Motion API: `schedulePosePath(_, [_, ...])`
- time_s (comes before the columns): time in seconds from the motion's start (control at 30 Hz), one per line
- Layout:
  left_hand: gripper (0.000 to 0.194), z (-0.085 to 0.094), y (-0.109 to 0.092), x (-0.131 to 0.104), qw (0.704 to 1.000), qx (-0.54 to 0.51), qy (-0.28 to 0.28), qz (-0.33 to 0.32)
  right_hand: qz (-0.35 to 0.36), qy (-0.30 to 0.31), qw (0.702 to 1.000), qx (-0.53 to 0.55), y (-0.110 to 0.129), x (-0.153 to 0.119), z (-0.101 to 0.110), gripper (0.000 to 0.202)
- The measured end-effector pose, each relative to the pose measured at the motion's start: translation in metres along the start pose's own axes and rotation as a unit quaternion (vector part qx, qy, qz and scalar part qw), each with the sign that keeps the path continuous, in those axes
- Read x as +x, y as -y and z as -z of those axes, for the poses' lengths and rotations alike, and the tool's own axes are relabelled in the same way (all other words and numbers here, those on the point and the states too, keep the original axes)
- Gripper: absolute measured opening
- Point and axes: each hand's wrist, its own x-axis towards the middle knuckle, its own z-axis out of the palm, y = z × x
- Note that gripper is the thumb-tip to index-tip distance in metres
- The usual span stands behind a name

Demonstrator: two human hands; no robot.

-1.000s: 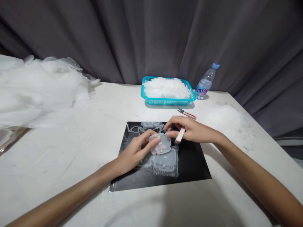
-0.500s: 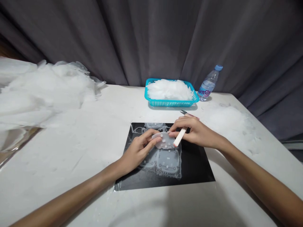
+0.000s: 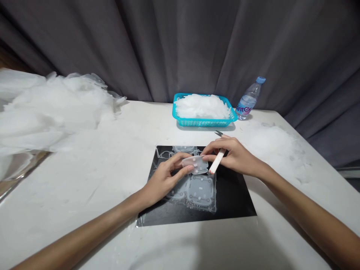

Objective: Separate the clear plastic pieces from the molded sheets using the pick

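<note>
A small translucent rounded piece [image 3: 196, 165] is held over the black mat [image 3: 232, 198]. My left hand [image 3: 165, 178] pinches its left side between thumb and fingers. At its upper right edge, the thumb and index finger of my right hand [image 3: 230, 155] grip it too. A white-handled tool [image 3: 217, 161] with dark pointed blades is tucked in my right hand, its blades pointing up and away. Beneath, several joined translucent square pieces [image 3: 201, 190] lie on the mat, partly hidden by my left hand.
A blue basket [image 3: 206, 122] of white translucent pieces stands behind the mat, beside a water bottle [image 3: 247, 101]. A large whitish heap [image 3: 50, 112] lies at left, a smaller pile [image 3: 275, 146] at right. Grey curtain [image 3: 180, 45] hangs behind the table.
The held piece has tilted slightly and shifted a little right, with both hands still on it. My right hand has turned slightly, carrying the tool.
</note>
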Motion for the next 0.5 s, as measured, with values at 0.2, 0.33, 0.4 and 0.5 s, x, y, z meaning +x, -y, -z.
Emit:
schedulePosePath(0.2, [0.025,-0.0006,0.0030,0.0003,0.999,-0.046,-0.015,0.007,-0.034,0.022,0.997,0.064,0.0013,-0.0015,-0.0005,0.004])
schedulePosePath(0.33, [0.028,-0.0014,0.0006,-0.0004,0.997,-0.072,0.013,0.023,-0.051,0.022,0.994,0.094,0.0005,-0.0025,-0.0006,0.012])
schedulePosePath(0.4, [0.029,-0.0017,-0.0001,-0.0002,0.995,-0.097,0.029,0.028,-0.056,0.018,0.993,0.098,0.0003,-0.0022,-0.0009,0.011])
schedulePosePath(0.5, [0.038,-0.0011,0.0006,0.0014,0.989,-0.132,0.048,0.039,-0.071,0.014,0.991,0.113,-0.0003,-0.0014,-0.0025,0.009])
